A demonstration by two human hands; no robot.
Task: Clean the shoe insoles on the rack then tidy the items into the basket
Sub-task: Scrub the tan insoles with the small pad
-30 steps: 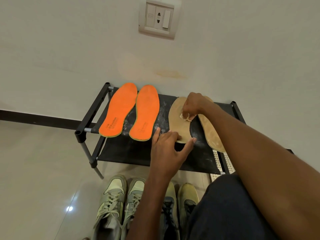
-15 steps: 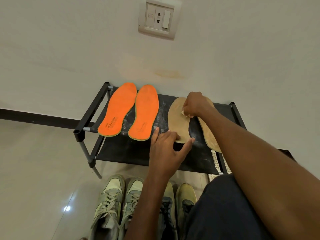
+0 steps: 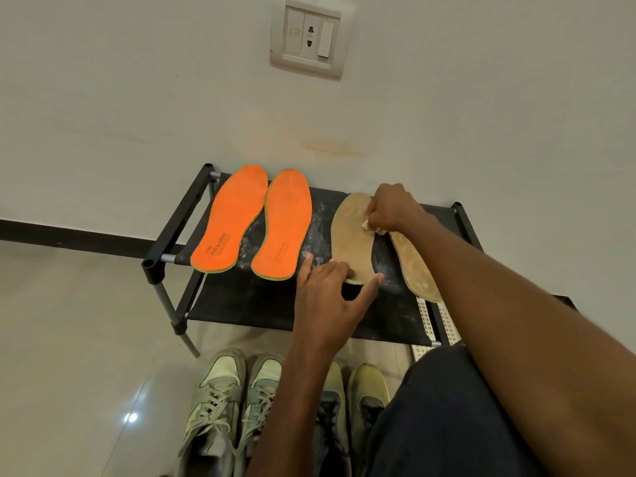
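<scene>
Rack [image 3: 179, 228] sits against the wall, black fabric shelf dusted with white powder. Two orange insoles [image 3: 253, 220] lie side by side at the rack's 9 o'clock end, toes toward the wall. Two tan insoles at the 3 o'clock end: left tan insole [image 3: 351, 239] and right tan insole [image 3: 414, 266], apart, with a strip of dark shelf between them. Right hand [image 3: 390, 208] is curled, grip pinching a small white wad [image 3: 369, 226] and pressing it on the left tan insole near its toe half. Left hand [image 3: 330, 301] lies flat, fingers spread, tips holding down that insole's heel at its 6 o'clock end. White slotted basket [image 3: 437, 325] pokes out past the rack's 4 o'clock corner, mostly hidden by the right arm. Two pairs of sneakers [image 3: 220, 401] on the floor at 6 o'clock of the rack. Wall socket [image 3: 308, 37] at 12 o'clock.
</scene>
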